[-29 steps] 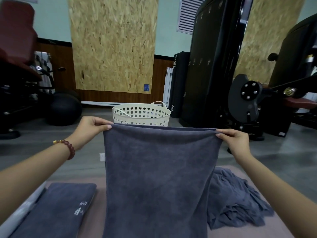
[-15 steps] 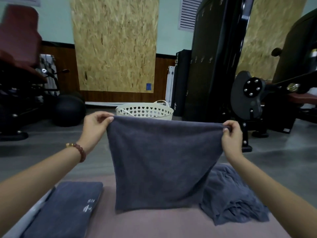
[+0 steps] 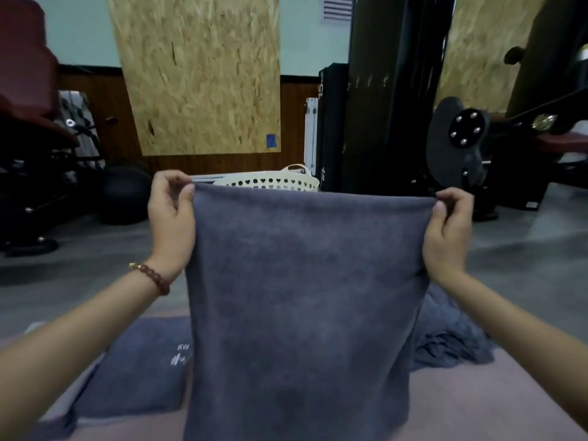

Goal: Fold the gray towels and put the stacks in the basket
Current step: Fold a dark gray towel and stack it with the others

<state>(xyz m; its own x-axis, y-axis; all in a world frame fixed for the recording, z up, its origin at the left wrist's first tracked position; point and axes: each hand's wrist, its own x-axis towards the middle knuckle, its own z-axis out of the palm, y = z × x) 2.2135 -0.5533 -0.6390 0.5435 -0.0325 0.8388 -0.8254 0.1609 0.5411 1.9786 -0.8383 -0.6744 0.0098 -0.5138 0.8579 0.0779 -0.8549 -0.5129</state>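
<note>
Left hand (image 3: 171, 218) and right hand (image 3: 447, 233) each pinch the gray towel's (image 3: 302, 297) top corners.

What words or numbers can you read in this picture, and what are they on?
"15": white, sideways, low on the black upright pad; more white marks near its top are too blurred to read.
White logo and letters on the folded towel: too blurred to read.
Blue sticker on the wood board: too small to read.
The held towel shows no writing.
</note>
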